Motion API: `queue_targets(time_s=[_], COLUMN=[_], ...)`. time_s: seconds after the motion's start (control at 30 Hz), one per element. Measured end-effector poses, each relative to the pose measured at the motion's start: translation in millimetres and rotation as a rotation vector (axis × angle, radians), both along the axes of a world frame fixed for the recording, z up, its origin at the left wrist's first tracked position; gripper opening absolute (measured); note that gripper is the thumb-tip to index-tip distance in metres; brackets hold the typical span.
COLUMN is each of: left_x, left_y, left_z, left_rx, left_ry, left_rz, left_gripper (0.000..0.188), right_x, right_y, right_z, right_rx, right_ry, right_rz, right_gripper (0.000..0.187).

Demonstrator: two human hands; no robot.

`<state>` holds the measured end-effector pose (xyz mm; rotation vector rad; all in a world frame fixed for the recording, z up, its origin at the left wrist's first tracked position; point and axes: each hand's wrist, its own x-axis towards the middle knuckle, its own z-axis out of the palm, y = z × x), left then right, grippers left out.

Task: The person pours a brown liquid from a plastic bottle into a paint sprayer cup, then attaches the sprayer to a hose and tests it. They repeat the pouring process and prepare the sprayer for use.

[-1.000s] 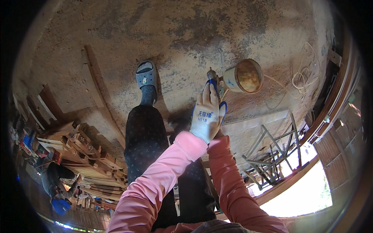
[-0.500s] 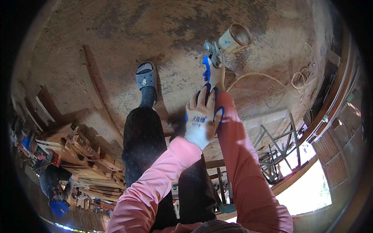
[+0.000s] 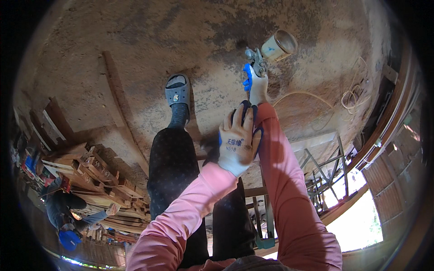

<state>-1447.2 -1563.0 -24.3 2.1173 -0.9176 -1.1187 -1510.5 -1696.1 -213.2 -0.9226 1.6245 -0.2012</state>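
Observation:
Gripped in my right hand (image 3: 258, 88), which wears a white and blue work glove, is a metal spray gun (image 3: 259, 63). A whitish, stained cup (image 3: 272, 49) joins its right side, the mouth toward the upper right. The gun is held out above the floor. My left hand (image 3: 236, 143), in a matching glove, lies palm down by my right wrist, its fingers stretched out and slightly apart. It seems to hold nothing, and its fingertips overlap the right cuff. Whether it presses on the wrist, I cannot tell.
A thin yellowish hose (image 3: 302, 93) runs from near my right wrist to a loose coil (image 3: 351, 98). Metal frames (image 3: 327, 169) stand at right. A long board (image 3: 118, 106) lies left of my sandalled foot (image 3: 177, 90). Stacked timber (image 3: 97, 169) and a person in a blue cap (image 3: 68, 240) are lower left.
Both my hands and the spray gun appear slightly farther right, as do my leg and the board on the floor. The other person's hand now reaches out toward the timber.

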Motion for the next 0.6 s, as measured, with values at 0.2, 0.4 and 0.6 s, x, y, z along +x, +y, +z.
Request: queue_targets(time_s=[0.2,0.4,0.6], left_x=[43,94,169], left_y=[17,50,115], left_z=[-8,42,111], left_rx=[-0.042,-0.174,-0.131], left_ry=[-0.024,0.011,-0.295], left_rz=[0.19,0.373,0.284], left_gripper=[0.053,0.035,0.035], right_x=[7,40,123], right_y=[-6,-25,-89], right_z=[97,244,354], right_rx=[0.155,0.005,-1.048], right_ry=[-0.175,-0.058,0.126], right_rz=[-0.026,0.346,1.254], right_gripper=[0.028,0.029,0.024])
